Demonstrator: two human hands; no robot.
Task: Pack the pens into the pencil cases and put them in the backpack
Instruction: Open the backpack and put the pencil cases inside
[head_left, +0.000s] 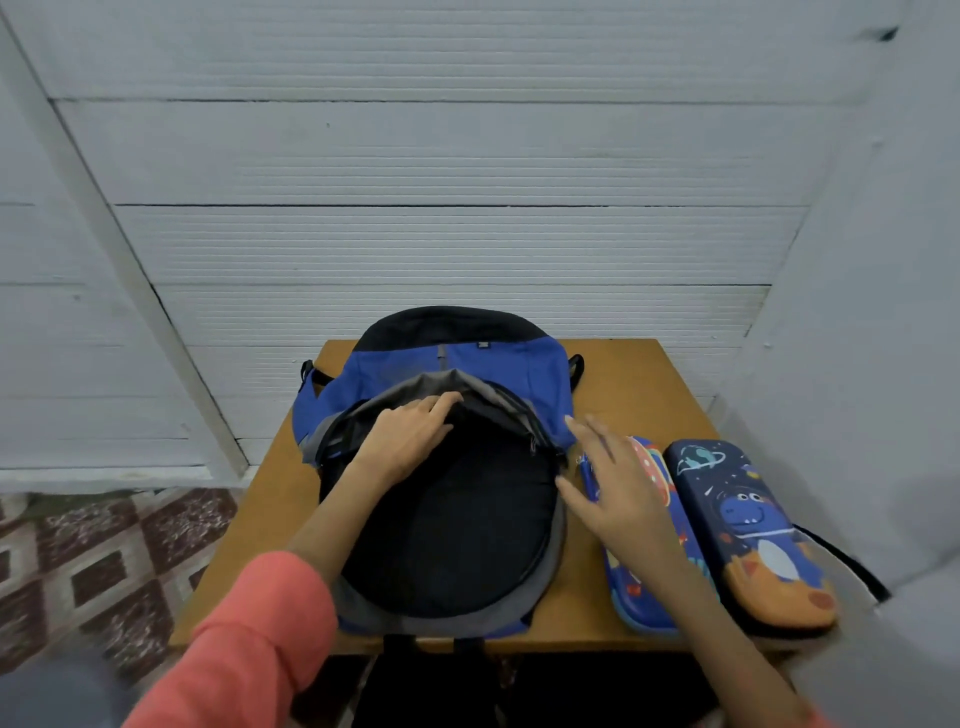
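The person wears long sleeves (244, 639) (salmon-pink fabric).

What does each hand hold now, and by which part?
The left hand grips the backpack by the edge of its open flap. The right hand holds nothing; its fingers are spread.

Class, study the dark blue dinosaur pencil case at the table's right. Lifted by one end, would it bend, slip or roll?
The dark blue moulded dinosaur pencil case probably stays stiff: its domed shell holds shape. Its smooth lid may be slippery. Lying flat on the wooden table, it seems unlikely to roll.
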